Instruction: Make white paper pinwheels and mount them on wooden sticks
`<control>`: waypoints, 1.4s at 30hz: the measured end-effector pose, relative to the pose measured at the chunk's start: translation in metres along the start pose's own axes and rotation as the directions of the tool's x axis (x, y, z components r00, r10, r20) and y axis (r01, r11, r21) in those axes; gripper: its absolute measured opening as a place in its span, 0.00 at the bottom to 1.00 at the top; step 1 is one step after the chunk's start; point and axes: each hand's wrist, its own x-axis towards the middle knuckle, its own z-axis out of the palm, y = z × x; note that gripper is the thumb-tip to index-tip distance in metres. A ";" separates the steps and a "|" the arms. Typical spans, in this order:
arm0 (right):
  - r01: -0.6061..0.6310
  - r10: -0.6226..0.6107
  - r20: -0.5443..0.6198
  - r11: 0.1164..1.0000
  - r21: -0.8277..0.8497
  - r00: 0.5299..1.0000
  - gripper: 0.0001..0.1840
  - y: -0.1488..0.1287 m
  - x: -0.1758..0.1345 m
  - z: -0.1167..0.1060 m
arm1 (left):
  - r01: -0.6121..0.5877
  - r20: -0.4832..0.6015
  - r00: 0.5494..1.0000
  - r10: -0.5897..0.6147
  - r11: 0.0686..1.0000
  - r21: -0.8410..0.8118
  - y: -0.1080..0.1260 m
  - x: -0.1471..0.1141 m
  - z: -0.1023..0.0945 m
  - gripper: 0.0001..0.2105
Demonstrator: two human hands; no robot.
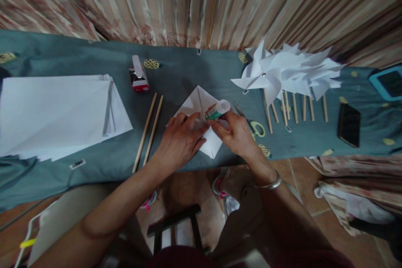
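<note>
A square white sheet of paper with crease lines lies with a corner towards me on the cloth-covered table. My left hand rests on its left side, fingers stretched towards the middle. My right hand grips a white and green glue stick, tilted with its lower end at the centre of the sheet. The tip of the glue stick is hidden by my fingers. Just right of my right hand, scissors with light green handles lie partly covered by it.
Left are two wooden sticks, an opened small red and white box and stacked white paper. Several paper pinwheels on sticks lie at right, beside a black phone and a blue-framed device. Curtains hang behind.
</note>
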 end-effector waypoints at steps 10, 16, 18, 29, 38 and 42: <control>-0.001 0.002 0.020 0.999 -0.050 1.000 0.12 0.001 0.001 -0.005 | -0.012 -0.013 1.000 0.012 1.000 -0.018 -0.001 0.000 0.001 0.18; 0.047 -0.049 -0.012 0.992 -0.119 0.999 0.12 0.000 0.000 0.000 | -0.014 -0.015 1.000 0.014 1.000 -0.013 -0.002 -0.001 0.002 0.18; 0.053 -0.056 -0.017 0.991 -0.126 0.998 0.12 -0.001 0.000 0.001 | -0.017 -0.017 1.000 0.017 1.000 -0.013 -0.002 -0.001 0.002 0.18; 0.109 -0.123 -0.064 0.976 -0.188 0.990 0.15 0.004 0.005 0.010 | -0.005 -0.004 1.000 0.005 1.000 -0.028 0.000 0.001 0.000 0.18; 0.008 -0.009 -0.054 1.000 -0.024 0.999 0.15 0.004 0.006 0.011 | -0.004 -0.011 1.000 0.003 0.999 -0.038 -0.001 0.001 0.001 0.18; -0.092 0.110 -0.058 0.964 0.251 0.992 0.14 0.007 0.008 0.010 | -0.016 -0.010 1.000 0.016 0.999 -0.028 -0.001 0.001 0.001 0.16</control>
